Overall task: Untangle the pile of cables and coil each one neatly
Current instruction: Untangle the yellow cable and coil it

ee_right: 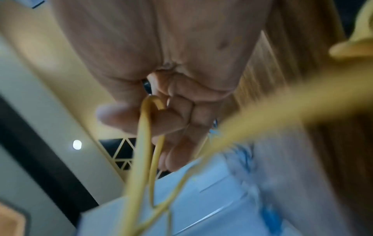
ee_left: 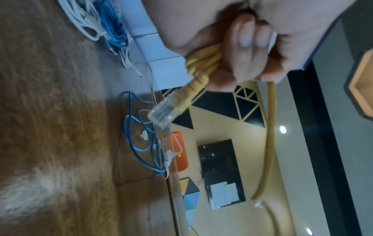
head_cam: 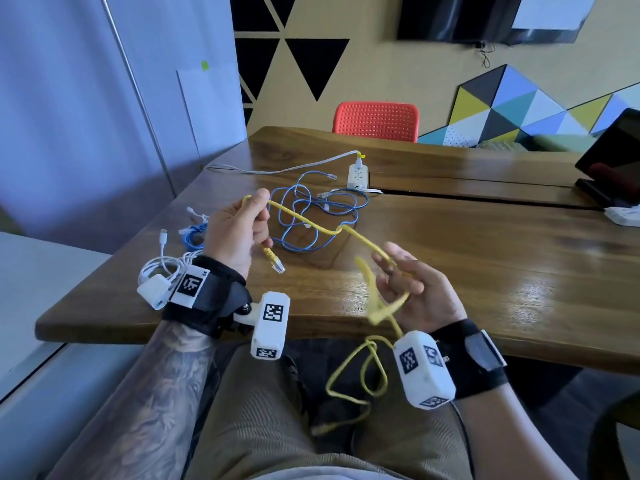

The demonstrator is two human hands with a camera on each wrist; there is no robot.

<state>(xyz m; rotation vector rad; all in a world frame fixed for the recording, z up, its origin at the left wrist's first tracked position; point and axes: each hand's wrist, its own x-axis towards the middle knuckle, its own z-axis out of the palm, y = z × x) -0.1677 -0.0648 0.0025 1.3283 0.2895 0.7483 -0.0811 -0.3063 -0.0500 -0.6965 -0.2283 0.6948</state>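
Observation:
A yellow network cable (head_cam: 363, 241) stretches in the air between my two hands above the table's front edge. My left hand (head_cam: 261, 220) grips it close to one end, and the clear plug (head_cam: 276, 264) sticks out below the fist. The left wrist view shows several yellow strands bunched under the curled fingers (ee_left: 244, 47) beside that plug (ee_left: 167, 108). My right hand (head_cam: 398, 275) has the cable hooked over a curled finger (ee_right: 141, 118); slack loops (head_cam: 367, 372) hang down over my lap. A tangle of blue cables (head_cam: 311, 216) lies on the table beyond my hands.
A coiled blue cable (head_cam: 192, 235) and a white charger cable with adapter (head_cam: 159, 271) lie at the table's left edge. A white power strip (head_cam: 358, 174) sits mid-table with a white lead. A tablet on a stand (head_cam: 616, 161) is at right, a red chair (head_cam: 375, 121) behind.

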